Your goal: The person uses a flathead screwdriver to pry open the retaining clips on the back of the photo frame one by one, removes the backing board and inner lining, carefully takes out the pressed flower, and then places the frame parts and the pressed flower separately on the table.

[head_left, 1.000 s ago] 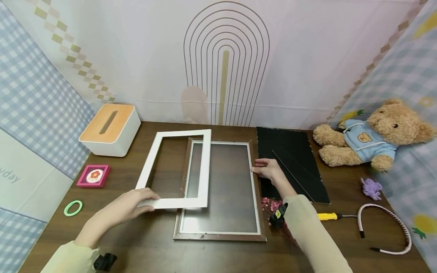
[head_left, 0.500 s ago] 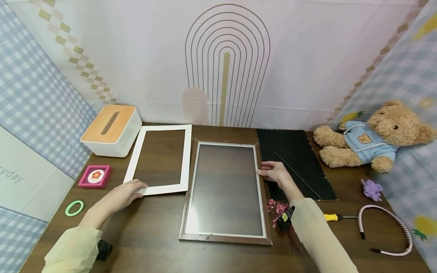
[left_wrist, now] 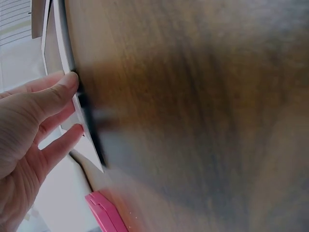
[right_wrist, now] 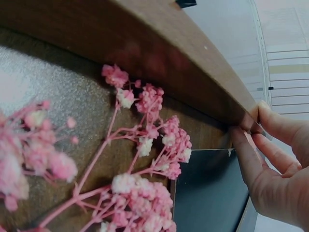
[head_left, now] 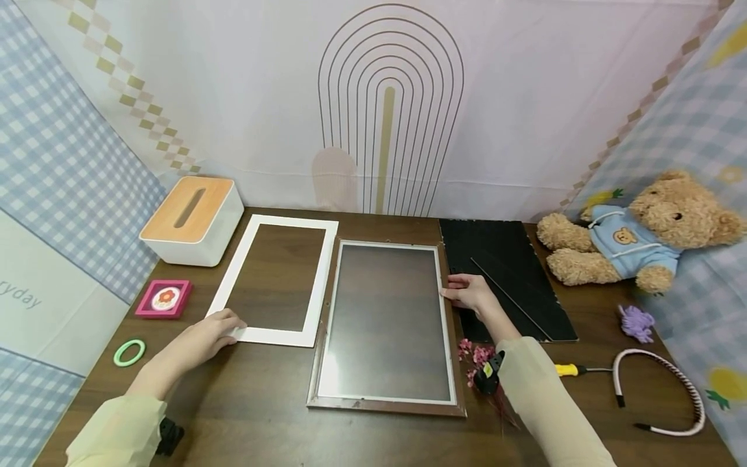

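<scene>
A white rectangular picture mat (head_left: 274,335) with a large cut-out lies at the left of the table. My left hand (head_left: 201,340) pinches its near left corner, thumb and fingers (left_wrist: 70,82) on either side of the thin card in the left wrist view. Right beside it, in the middle, a brown wooden picture frame (head_left: 385,407) with a clear pane lies face down or up on the table, its white inner edge showing. My right hand (head_left: 475,298) grips the frame's right side, thumb and fingertips over the brown edge in the right wrist view.
A black board (head_left: 496,240) with a thin stand strip lies right of the frame. Pink dried flowers (right_wrist: 149,140), a yellow screwdriver (head_left: 567,370), a headband (head_left: 691,389), a purple yarn bundle (head_left: 636,323) and a teddy bear (head_left: 633,230) are rightward; a tissue box (head_left: 201,240), pink case (head_left: 163,299) and green ring (head_left: 130,353) leftward.
The left hand has carried the white mat leftward off the picture frame, which it overlapped, and lowered it beside the frame. The right hand and the frame have shifted slightly to the right.
</scene>
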A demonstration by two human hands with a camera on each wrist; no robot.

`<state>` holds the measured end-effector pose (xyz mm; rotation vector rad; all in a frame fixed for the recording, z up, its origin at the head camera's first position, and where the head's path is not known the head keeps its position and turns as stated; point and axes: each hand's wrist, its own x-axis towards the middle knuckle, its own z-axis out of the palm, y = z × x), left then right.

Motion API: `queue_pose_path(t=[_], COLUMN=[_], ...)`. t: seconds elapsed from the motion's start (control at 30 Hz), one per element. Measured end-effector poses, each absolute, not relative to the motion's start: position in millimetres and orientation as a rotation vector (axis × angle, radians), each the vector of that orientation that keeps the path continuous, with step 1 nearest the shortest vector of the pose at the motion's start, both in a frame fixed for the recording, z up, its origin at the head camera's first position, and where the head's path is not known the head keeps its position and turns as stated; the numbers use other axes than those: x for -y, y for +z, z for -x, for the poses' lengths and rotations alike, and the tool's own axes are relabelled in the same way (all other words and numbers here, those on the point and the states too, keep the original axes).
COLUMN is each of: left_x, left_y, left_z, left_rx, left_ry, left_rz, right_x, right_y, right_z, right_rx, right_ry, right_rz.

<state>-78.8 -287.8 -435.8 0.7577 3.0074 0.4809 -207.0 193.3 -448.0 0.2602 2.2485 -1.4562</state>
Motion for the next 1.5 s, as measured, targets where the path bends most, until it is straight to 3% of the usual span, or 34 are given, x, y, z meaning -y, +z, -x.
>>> queue_pose_path(t=[0.3, 0.43, 0.63, 0.97, 1.2, 1.5], left_x=[287, 281, 234, 156, 146, 149], left_y=[-434, -428, -419, -429, -434, -430], left_z=[70, 74, 89, 108, 105, 113], left_rx=[-3.035, -2.967, -2.55, -2.367, -1.981, -1.651], left_ry=[0.447, 0.691, 1.21, 1.165, 1.53, 1.893], left_rz=[-0.681, -0.561, -0.273, -0.128, 0.144, 0.306], right_x=[-189, -184, -177, -169, -174, -180], right_y=[-446, -445, -446, -445, -442, -437], right_z=[204, 203, 201, 195, 192, 196], right_rx=[-2.292, -2.338, -2.403, -2.448, -2.472, -2.439], right_ry=[-1.438, -1.386, -1.282, -1.178, -1.17, -1.237], right_rz=[-0.26, -0.278, -0.307, -0.244, -0.256, -0.322])
